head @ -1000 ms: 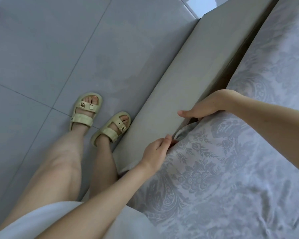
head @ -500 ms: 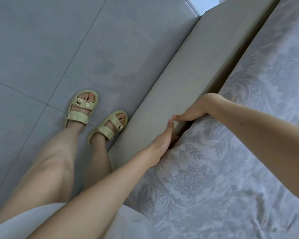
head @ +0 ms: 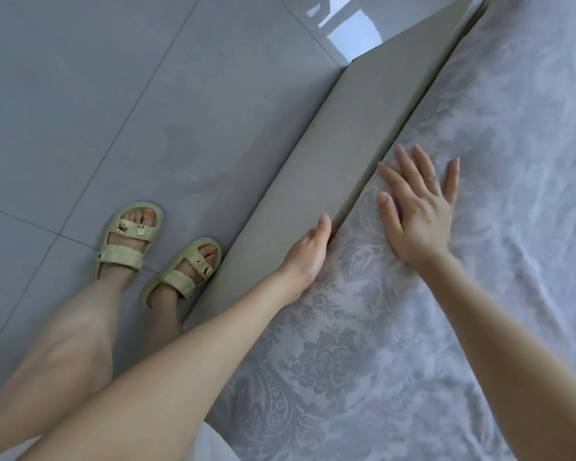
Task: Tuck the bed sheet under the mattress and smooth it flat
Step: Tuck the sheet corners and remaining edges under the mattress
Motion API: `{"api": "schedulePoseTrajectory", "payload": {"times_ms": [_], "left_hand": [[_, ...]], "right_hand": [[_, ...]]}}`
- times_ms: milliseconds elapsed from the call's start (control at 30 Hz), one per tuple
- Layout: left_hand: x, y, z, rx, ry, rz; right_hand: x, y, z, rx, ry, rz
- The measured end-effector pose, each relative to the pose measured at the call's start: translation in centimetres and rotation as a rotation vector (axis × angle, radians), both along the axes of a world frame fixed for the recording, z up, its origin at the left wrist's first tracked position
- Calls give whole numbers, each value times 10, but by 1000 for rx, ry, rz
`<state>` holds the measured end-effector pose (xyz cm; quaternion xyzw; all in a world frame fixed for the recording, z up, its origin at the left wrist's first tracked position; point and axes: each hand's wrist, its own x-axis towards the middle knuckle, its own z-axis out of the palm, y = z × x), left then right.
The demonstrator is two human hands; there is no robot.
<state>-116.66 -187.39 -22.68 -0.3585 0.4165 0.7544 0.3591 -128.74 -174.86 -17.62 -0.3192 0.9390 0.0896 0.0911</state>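
One sheet point(head: 346, 361) covers the mattress, its edge down in the gap beside the frame point(head: 330, 161). Left hand point(head: 308, 254): fingers in that gap, hidden, so I can't tell its grip. Right hand point(head: 416, 211): flat, fingers spread, pressing the sheet just beside the edge. Risk: a smoothing stroke toward bed centre could drag the tucked edge out. Creases show at right.

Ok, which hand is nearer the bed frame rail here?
Left. The left hand is right against the bed frame rail, its fingers hidden in the gap between rail and sheet. The right hand lies flat on the sheet, fingertips just short of the rail.
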Motion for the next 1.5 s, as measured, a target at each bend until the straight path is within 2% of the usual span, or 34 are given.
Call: {"api": "schedulePoseTrajectory", "payload": {"times_ms": [100,233,333,400,467,533,600,667,767,933,1000,1067,1167,1267,1300,1367,1500], "left_hand": [[-8,1,-6,-83,-1,-28],[1,1,2,-24,24,-3],[15,-1,4,-36,27,3],[24,-3,1,-61,21,-30],[36,-6,-3,-55,3,-88],[50,-9,-4,-37,-36,-132],[64,-11,-4,-25,-78,-154],[77,-12,-3,-21,-105,-152],[100,-13,6,-23,-117,-114],[146,-10,16,-161,-77,-15],[172,-10,18,-172,-110,68],[201,-10,18,-155,-125,142],[235,-6,10,-143,-131,232],[250,-2,9,-249,-140,246],[257,-1,8,-279,-123,223],[269,-3,4,-302,-88,177],[279,-8,0,-222,-31,120]], "right_hand": [[-2,-9,-30,18,7,21],[-4,-4,-32,-12,-3,27],[-2,-12,-19,-154,-70,-71],[7,-16,-3,-351,-129,-218],[29,-12,12,-508,-77,-419],[63,-2,19,-553,-8,-654],[104,9,17,-525,-39,-803],[143,12,11,-457,-115,-762],[183,8,7,-416,-198,-577],[195,8,29,-550,-126,-437],[199,3,37,-586,-67,-270],[203,-6,39,-579,-140,-97],[208,-33,40,-391,-471,20],[210,-64,30,131,-783,-45],[209,-72,23,307,-824,-41],[210,-85,9,535,-872,-6],[208,-98,-7,662,-936,3]]}}
